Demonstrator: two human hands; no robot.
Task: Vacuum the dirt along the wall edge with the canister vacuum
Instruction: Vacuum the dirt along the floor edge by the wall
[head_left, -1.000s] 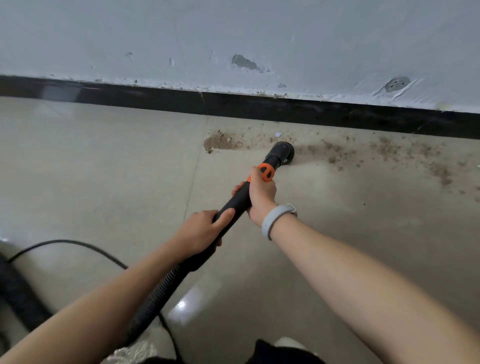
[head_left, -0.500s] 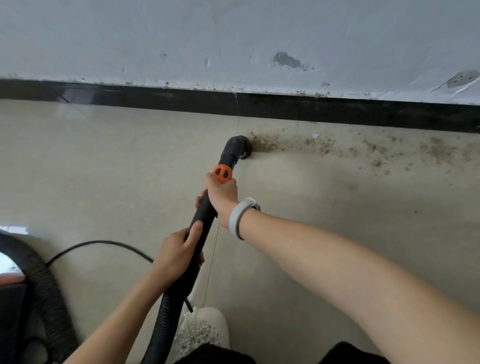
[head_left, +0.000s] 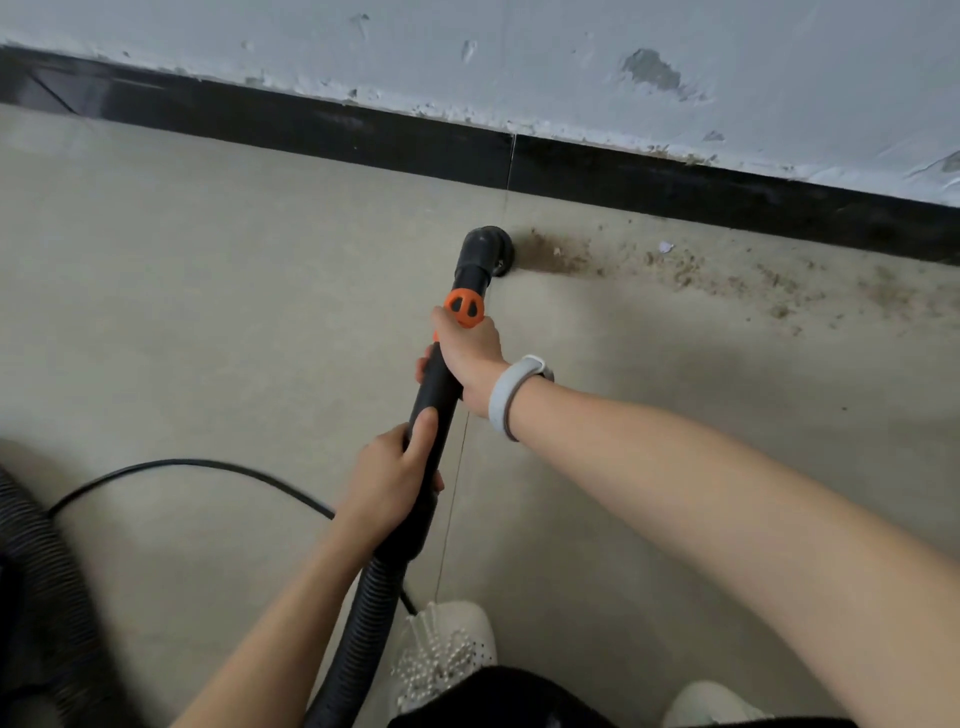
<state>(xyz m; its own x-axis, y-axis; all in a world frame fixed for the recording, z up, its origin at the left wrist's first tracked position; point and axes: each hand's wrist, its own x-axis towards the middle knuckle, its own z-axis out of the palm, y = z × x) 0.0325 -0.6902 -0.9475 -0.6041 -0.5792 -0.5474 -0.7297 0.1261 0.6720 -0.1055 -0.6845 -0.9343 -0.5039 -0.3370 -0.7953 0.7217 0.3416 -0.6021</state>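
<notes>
Nearest the camera, below both sets of fingers, two pale shoes show: one beaded shoe (head_left: 447, 652) just right of the ribbed hose (head_left: 363, 629), and a second shoe (head_left: 711, 704) cut by the lower edge. One black cable (head_left: 208, 465) curves over the floor (head_left: 208, 312) to the left of the fingers, and a second stretch of ribbed hose (head_left: 41, 561) runs down the left edge (whether it is the same hose looped round cannot be told). Up from there, the left hand (head_left: 389, 483) grips the black wand (head_left: 436, 395) where it meets the hose, fingers wrapped under it and thumb laid along the top. Just beyond, the right hand (head_left: 467, 353) is clenched round the same wand, its fingers curled to the far side, with one grey wristband (head_left: 511, 395) behind it. One orange collar (head_left: 466, 307) sits right at the right hand's fingertips. Past the fingers, the wand ends in one black round nozzle (head_left: 485, 249) set down on the floor, touching the left end of the dirt (head_left: 675, 270). The dirt is a brown trail stretching away to the right of the nozzle, near the black skirting (head_left: 311, 130), with one small white scrap (head_left: 665, 246) in it. Farthest off stands the chipped white wall (head_left: 519, 62).
</notes>
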